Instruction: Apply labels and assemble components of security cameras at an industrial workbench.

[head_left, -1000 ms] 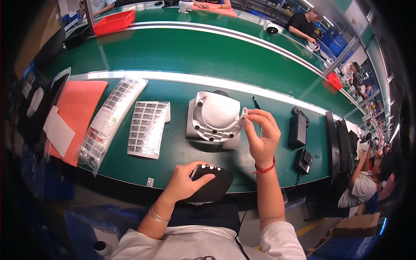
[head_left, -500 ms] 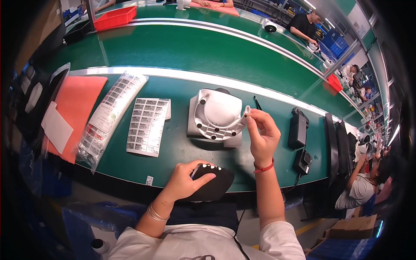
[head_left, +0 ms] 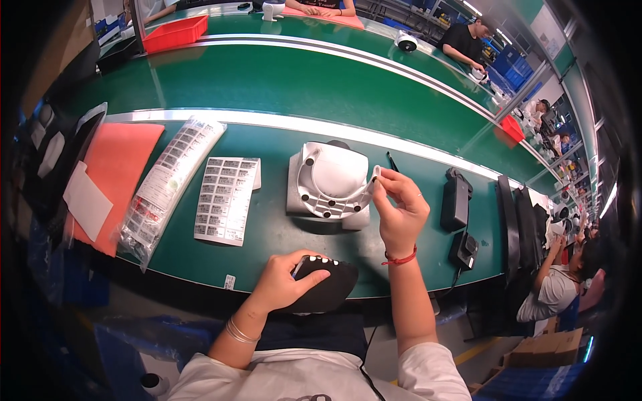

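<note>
The white rounded plastic housing sits on a pale grey block at mid-worktop, black dots along its rim. The right hand is pinched on the rim's right tip; whether fingertips hide a small piece, I cannot tell. The left hand grips a black flexible sheet edged with white dots. For this fingertip work, press squarely and gently, since a sideways push could shift the housing on its block. The green worktop also carries a white label sheet and black adapter; beyond, a co-worker in black works across the line.
</note>
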The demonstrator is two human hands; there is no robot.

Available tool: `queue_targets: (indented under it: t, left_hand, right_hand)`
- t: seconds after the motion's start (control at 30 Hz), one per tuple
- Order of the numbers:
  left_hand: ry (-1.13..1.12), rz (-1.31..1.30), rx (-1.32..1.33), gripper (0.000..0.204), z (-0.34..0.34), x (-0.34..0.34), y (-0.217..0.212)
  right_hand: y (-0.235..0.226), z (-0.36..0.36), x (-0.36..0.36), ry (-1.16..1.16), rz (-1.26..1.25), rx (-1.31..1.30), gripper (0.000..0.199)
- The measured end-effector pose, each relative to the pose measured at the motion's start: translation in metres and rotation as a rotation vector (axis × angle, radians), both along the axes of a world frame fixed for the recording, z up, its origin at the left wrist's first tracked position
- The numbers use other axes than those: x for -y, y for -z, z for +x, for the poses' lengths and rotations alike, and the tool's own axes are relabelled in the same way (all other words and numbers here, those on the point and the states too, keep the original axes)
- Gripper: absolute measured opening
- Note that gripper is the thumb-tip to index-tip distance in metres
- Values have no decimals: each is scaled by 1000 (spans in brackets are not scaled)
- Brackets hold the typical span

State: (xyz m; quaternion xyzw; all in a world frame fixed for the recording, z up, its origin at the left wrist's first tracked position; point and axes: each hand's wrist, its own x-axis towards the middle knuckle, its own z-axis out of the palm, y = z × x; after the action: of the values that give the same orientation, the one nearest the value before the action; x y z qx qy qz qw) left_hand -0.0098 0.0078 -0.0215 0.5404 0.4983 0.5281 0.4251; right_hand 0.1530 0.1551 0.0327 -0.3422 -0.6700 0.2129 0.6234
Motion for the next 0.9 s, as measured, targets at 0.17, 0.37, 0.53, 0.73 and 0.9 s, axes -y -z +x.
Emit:
queue_targets:
  t: [0.17, 0.37, 0.53, 0.73, 0.9]
  left_hand:
    - [3, -28, 4, 25, -1, 0, -4]
    - [18, -45, 11, 24, -1, -1, -6]
    - [22, -47, 9, 24, -2, 1, -7]
    - [26, -59, 30, 24, -2, 2, -8]
    - [35, -68, 21, 24, -2, 1, -7]
  right_hand:
    - [0, -3, -1, 140, 250, 185, 11]
    - [5, -1, 3, 328, 444, 395, 18]
    - [8, -3, 3, 445, 451, 503, 20]
    - [4, -4, -4, 213, 183, 153, 13]
    - [2, -4, -1, 406, 383, 427, 18]
